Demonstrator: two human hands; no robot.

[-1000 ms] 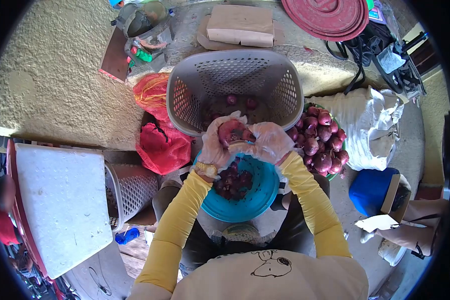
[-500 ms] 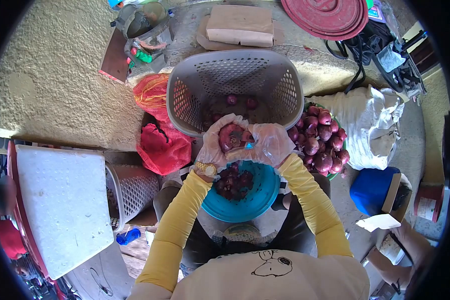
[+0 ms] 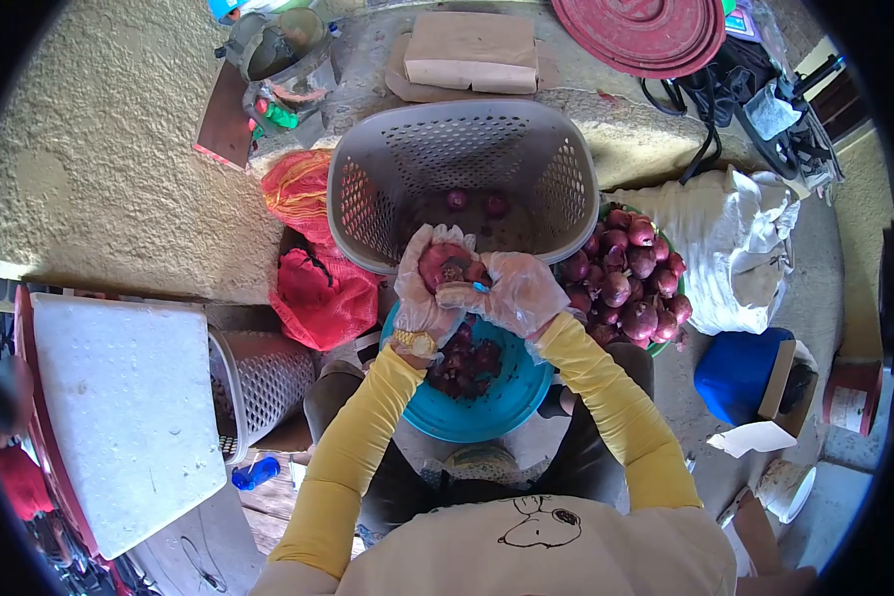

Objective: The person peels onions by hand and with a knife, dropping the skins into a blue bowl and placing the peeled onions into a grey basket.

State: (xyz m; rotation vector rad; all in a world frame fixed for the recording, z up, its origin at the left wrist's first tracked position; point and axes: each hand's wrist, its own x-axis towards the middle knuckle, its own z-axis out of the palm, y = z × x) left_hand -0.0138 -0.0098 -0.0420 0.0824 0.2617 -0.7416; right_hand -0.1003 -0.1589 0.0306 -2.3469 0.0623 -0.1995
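My left hand point(image 3: 419, 298), in a clear plastic glove, is closed around a red onion point(image 3: 441, 264), just in front of the grey basket's near rim. My right hand point(image 3: 522, 294), gloved too, meets the onion from the right with its fingers curled. A small blue piece point(image 3: 481, 287) shows at those fingertips; the rest of it is hidden. Below both hands sits a turquoise basin point(image 3: 437, 422) holding onion skins and dark red pieces point(image 3: 467, 368). The grey perforated basket point(image 3: 467, 129) stands beyond, with a few red onions point(image 3: 495, 206) at its bottom.
Right of the basket, red onions point(image 3: 638, 288) fill a green-rimmed container beside a white sack point(image 3: 740, 248). Red mesh bags point(image 3: 323, 298) lie left, near another perforated basket point(image 3: 268, 382) and a white foam box lid point(image 3: 124, 417). A blue container point(image 3: 740, 372) stands right. Another person is at far left.
Both hands, with the onion, have moved slightly left, and the right hand has turned over the onion's near side. At lower right, another person's limb has shifted downward, exposing a white bucket.
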